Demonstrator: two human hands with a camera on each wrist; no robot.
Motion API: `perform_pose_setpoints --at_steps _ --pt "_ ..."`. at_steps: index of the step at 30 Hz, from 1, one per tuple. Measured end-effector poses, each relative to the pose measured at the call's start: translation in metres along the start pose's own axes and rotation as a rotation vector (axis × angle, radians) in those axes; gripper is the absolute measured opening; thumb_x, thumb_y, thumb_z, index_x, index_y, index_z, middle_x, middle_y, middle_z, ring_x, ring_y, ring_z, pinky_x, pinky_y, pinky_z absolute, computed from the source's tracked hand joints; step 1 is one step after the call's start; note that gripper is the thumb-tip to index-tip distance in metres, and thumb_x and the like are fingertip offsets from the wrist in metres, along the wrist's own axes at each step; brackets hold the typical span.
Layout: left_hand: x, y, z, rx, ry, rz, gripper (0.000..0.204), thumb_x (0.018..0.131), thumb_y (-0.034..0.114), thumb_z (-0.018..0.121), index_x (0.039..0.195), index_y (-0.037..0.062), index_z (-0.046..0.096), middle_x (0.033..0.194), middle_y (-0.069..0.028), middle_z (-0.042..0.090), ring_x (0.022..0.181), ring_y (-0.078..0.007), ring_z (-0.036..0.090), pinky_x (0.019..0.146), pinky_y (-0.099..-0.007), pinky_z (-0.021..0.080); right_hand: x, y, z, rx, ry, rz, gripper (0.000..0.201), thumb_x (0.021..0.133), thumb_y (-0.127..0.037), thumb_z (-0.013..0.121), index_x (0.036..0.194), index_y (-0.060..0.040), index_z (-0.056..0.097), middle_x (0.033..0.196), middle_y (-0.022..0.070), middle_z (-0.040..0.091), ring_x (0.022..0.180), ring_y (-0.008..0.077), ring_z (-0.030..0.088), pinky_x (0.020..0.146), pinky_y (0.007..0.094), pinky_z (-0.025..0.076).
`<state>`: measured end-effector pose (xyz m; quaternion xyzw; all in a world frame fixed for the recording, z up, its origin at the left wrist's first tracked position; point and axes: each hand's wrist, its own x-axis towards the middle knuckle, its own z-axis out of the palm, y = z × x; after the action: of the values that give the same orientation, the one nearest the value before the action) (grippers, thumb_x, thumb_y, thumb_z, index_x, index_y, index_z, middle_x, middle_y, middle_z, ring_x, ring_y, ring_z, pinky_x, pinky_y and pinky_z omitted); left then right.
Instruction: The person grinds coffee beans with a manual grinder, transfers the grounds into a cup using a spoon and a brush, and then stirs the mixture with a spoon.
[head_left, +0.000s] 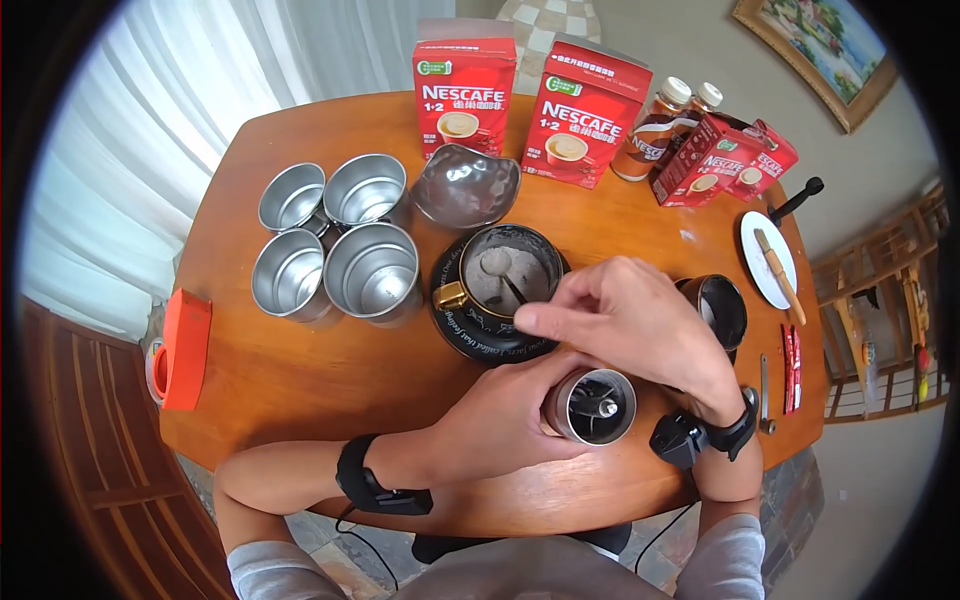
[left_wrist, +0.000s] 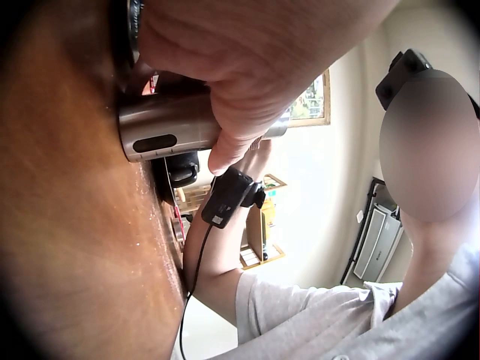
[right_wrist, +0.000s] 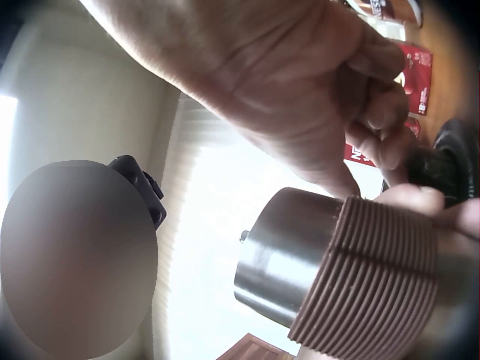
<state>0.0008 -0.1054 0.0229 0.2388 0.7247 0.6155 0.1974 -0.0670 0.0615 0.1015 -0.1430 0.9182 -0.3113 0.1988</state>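
Cylindrical open-topped metal grinder (head_left: 598, 407) is gripped by the left hand (head_left: 505, 408) in front of a round black gold-handled cup (head_left: 452, 297), where the right hand (head_left: 645, 320) pinches a dark-handled spoon (head_left: 513, 288).

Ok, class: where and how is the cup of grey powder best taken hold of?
Probably by its gold handle, coming from the person's left: the cup stands upright on a black saucer, handle jutting that way, while the right hand is close on the other side.
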Motion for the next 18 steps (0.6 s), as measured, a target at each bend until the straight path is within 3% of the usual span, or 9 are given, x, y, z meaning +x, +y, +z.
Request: perform_pose_setpoints --at_steps 4,11,14,15,18 --pt "0.0 0.001 -0.001 0.011 -0.013 -0.037 0.063 0.079 0.02 0.093 0.13 0.0053 0.06 0.117 -0.0083 0.074 0.109 -0.0171 0.073 0.097 -0.0337 0.056 0.001 0.01 0.0 0.139 -0.038 0.005 0.038 0.089 -0.036 0.077 0.081 0.0012 0.076 0.07 0.0176 0.071 0.067 0.034 0.071 0.069 0.0422 0.055" --pt "0.0 0.0 -0.001 -0.015 -0.021 -0.016 0.063 0.08 0.019 0.092 0.132 0.0055 0.059 0.117 -0.0073 0.074 0.108 -0.0157 0.072 0.097 -0.0327 0.056 0.0 0.01 -0.002 -0.214 0.572 -0.039 0.027 0.089 -0.028 0.079 0.085 -0.0007 0.076 0.071 0.0163 0.072 0.066 0.0332 0.071 0.066 0.0431 0.055" --pt "0.001 0.0 -0.001 -0.017 -0.027 -0.023 0.062 0.081 0.018 0.092 0.131 0.0055 0.059 0.117 -0.0072 0.073 0.108 -0.0153 0.072 0.097 -0.0325 0.056 0.015 0.016 0.014 0.063 0.634 -0.17 0.023 0.09 -0.023 0.079 0.088 -0.0009 0.076 0.07 0.0158 0.071 0.065 0.0314 0.071 0.062 0.0417 0.054" --pt "0.0 0.0 -0.001 -0.021 -0.025 -0.025 0.062 0.081 0.018 0.092 0.131 0.0056 0.059 0.118 -0.0072 0.073 0.108 -0.0151 0.071 0.096 -0.0324 0.056 0.019 0.019 0.02 0.088 0.62 -0.245 0.02 0.091 -0.02 0.079 0.091 -0.0004 0.076 0.069 0.0148 0.071 0.061 0.0264 0.07 0.059 0.0376 0.053" --pt "0.0 0.001 -0.001 0.005 -0.029 -0.026 0.062 0.08 0.019 0.093 0.131 0.0057 0.059 0.118 -0.0067 0.073 0.108 -0.0142 0.071 0.096 -0.0319 0.055 0.025 0.023 0.031 0.364 0.41 -0.289 0.018 0.092 -0.015 0.078 0.099 0.0014 0.076 0.073 0.0143 0.071 0.063 0.0193 0.068 0.062 0.0325 0.053"
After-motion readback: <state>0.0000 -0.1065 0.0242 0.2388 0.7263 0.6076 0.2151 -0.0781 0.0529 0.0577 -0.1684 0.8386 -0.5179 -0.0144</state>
